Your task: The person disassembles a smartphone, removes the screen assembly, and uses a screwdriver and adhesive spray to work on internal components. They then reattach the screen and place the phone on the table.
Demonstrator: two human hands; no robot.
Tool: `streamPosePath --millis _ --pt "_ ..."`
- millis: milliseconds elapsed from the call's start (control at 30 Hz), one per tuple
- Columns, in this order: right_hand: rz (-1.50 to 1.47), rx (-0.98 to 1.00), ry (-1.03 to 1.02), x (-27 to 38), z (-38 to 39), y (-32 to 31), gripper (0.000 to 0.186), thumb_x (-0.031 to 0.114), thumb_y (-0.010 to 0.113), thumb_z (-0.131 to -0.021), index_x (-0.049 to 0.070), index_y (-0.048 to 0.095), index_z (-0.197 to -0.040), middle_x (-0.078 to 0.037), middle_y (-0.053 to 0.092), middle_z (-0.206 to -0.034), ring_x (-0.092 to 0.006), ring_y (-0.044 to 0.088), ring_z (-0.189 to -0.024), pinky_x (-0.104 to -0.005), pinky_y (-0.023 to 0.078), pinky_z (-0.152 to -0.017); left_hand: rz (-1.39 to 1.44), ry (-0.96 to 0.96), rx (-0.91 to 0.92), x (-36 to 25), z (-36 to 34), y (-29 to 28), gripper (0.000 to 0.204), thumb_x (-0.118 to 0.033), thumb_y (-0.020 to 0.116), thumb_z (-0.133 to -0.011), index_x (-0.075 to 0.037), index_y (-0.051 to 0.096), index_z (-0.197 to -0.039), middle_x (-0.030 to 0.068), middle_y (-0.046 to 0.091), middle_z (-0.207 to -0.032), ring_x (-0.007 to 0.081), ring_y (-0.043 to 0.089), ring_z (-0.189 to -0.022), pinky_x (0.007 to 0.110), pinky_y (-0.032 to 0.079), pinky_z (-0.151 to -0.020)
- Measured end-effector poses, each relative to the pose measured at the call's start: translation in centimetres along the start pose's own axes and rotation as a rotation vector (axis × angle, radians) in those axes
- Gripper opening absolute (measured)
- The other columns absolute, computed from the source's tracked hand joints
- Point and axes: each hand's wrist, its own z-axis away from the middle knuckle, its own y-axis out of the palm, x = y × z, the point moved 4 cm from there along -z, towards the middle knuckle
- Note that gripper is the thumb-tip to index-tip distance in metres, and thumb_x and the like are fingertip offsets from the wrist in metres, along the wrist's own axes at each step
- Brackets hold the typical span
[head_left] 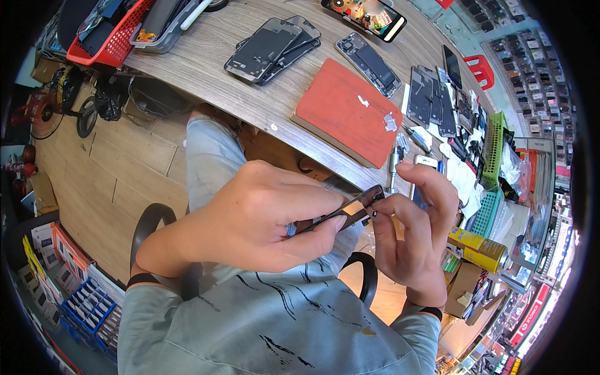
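My left hand (269, 215) grips a dark, thin phone panel (340, 220) between thumb and fingers, tilted above my lap. A copper-coloured patch shows on its face, and small black bits stick out at its lower edge. At the panel's upper right end, my right hand (415, 228) has thumb and index finger drawn together at a tiny black piece. Whether that piece is attached to the panel I cannot tell. The other right fingers are bent and raised. Just beyond my hands, an orange-red book-like block (350, 112) lies on the wooden table (187, 69).
Stacked phone screens (265, 50) and an opened phone (369, 62) lie farther back, near a lit phone (369, 19). More screens (428, 100), a screwdriver (393, 169) and green baskets (494, 150) are at right. A yellow can (478, 249) is beside my right hand. Red basket (112, 40) at far left.
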Motion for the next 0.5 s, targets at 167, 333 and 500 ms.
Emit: streamPosePath --millis 167,333,500 --pt "-0.032 0.014 0.000 -0.08 -0.26 0.26 0.033 -0.006 0.087 -0.073 0.000 0.072 -0.103 -0.026 0.067 -0.139 -0.0427 0.068 -0.124 -0.0509 0.056 -0.105 0.023 -0.022 0.000 0.04 0.11 -0.10 0.017 0.001 0.083 -0.089 0.009 0.083 -0.105 0.0153 0.071 -0.072 0.0250 0.066 -0.055 0.035 0.048 -0.052" --pt "-0.068 0.017 -0.007 -0.14 -0.35 0.49 0.034 -0.006 0.086 -0.074 0.000 0.069 -0.104 -0.026 0.067 -0.138 -0.0426 0.068 -0.125 -0.0538 0.057 -0.111 0.041 -0.039 0.019 0.22 0.08 -0.23 0.016 0.001 0.084 -0.088 0.008 0.083 -0.103 0.0146 0.070 -0.071 0.0256 0.064 -0.053 0.035 0.046 -0.051" --pt "-0.083 0.041 -0.009 -0.14 -0.31 0.31 0.036 -0.007 0.083 -0.075 0.001 0.067 -0.106 -0.026 0.066 -0.138 -0.0426 0.066 -0.127 -0.0565 0.058 -0.115 0.070 -0.036 0.002 -0.01 -0.16 -0.48 0.014 -0.001 0.085 -0.088 0.006 0.083 -0.100 0.0138 0.069 -0.070 0.0260 0.064 -0.053 0.036 0.044 -0.050"
